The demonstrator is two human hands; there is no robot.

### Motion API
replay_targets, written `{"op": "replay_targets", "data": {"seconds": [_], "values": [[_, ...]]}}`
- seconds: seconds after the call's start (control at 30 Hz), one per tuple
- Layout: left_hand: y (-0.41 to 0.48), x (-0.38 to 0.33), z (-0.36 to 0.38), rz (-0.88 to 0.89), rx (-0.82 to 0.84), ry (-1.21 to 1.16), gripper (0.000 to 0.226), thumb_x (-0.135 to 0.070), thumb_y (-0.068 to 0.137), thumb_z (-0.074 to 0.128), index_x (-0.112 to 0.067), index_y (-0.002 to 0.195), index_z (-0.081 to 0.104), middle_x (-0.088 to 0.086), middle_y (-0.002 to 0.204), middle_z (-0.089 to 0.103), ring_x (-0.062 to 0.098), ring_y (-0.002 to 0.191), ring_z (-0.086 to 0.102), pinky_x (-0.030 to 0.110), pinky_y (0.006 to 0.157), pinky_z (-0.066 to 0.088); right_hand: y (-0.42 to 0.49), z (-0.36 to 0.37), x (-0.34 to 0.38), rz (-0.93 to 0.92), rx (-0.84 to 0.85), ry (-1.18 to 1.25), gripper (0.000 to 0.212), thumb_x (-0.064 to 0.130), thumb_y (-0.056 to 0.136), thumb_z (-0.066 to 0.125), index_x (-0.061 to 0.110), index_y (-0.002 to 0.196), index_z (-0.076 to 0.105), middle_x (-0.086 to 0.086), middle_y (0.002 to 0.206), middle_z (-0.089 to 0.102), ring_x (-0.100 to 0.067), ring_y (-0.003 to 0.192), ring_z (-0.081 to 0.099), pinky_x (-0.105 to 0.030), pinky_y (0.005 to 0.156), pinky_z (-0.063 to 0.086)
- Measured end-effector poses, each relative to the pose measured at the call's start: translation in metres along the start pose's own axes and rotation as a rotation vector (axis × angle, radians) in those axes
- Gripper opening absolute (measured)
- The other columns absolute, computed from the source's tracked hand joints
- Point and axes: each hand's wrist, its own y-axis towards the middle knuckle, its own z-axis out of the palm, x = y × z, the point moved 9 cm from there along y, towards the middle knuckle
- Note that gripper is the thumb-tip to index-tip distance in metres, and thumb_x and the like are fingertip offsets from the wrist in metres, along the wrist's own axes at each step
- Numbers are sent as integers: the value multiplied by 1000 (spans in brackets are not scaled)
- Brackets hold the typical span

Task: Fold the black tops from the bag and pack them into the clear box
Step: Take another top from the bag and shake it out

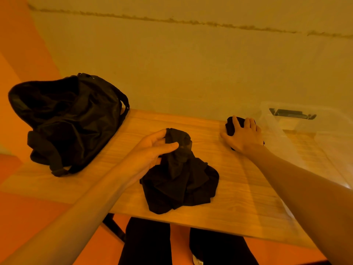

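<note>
A crumpled black top lies in a heap at the middle of the wooden table. My left hand pinches its raised upper part between thumb and fingers. A small folded black top sits further right, and my right hand grips it from above, just left of the clear box. The box is open at the top, with a dark latch on its far wall. The black bag slumps open at the table's left end.
A plain wall runs close behind the table. The table's near edge crosses the lower part of the view, with my dark trousers and a table leg below it. Bare wood shows between the bag and the heap.
</note>
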Motion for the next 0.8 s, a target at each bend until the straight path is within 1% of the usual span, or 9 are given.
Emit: {"op": "replay_targets", "data": {"seconds": [0.1,0.2,0.43,0.57,0.63,0.67,0.73,0.77,0.8], "values": [[2,5,2,-13,5,19,54,-20,78,72,-23,131,62,0,123,73,17,117,68,37,97,54,1,1,0,3,12,-8,93,84,84,21,31,160,9,-22,163,18,-38,153,8,-53,121,15],[3,5,5,-18,30,42,53,-20,79,72,-25,130,62,-1,123,73,17,117,68,37,97,54,4,0,0,6,58,1,92,83,86,27,32,160,7,-22,164,15,-37,153,5,-53,122,14],[5,7,9,-17,38,64,49,-18,81,72,-26,129,62,-1,124,72,16,118,67,37,100,53,-3,0,0,1,6,-4,94,84,85,24,31,161,6,-21,165,13,-36,154,5,-52,122,13],[2,10,7,-16,10,39,52,-21,79,73,-26,130,62,0,125,72,17,120,66,45,108,47,-1,2,0,0,72,-22,95,84,86,26,31,161,2,-21,166,8,-36,154,0,-52,124,9],[-1,7,7,-8,11,43,53,-21,79,73,-25,131,62,0,126,71,18,122,65,45,109,47,-2,-4,1,2,91,-14,94,84,87,24,31,161,1,-21,166,6,-35,155,-3,-53,124,4],[-1,5,7,0,9,43,53,-20,80,72,-24,131,62,0,126,72,18,122,65,43,108,48,-4,-12,3,7,69,22,94,83,88,24,30,161,0,-21,167,5,-34,155,-4,-53,125,2],[-3,-1,5,13,-9,14,50,-19,80,71,-22,129,63,1,125,72,19,120,66,42,106,50,-15,-34,15,16,-43,160,90,78,92,24,27,162,-1,-20,167,6,-32,155,-1,-50,125,1],[-4,-5,5,17,-20,-8,50,-19,79,71,-21,128,64,2,125,72,19,120,66,43,107,49,-26,-46,23,19,-120,248,88,75,94,26,25,162,0,-19,166,11,-32,155,5,-49,125,5],[-4,-8,4,23,-32,-22,50,-20,78,71,-21,128,65,2,125,72,19,120,66,44,108,47,-39,-57,32,23,-195,357,86,71,94,29,24,162,5,-19,164,20,-33,153,15,-50,124,14]]}}
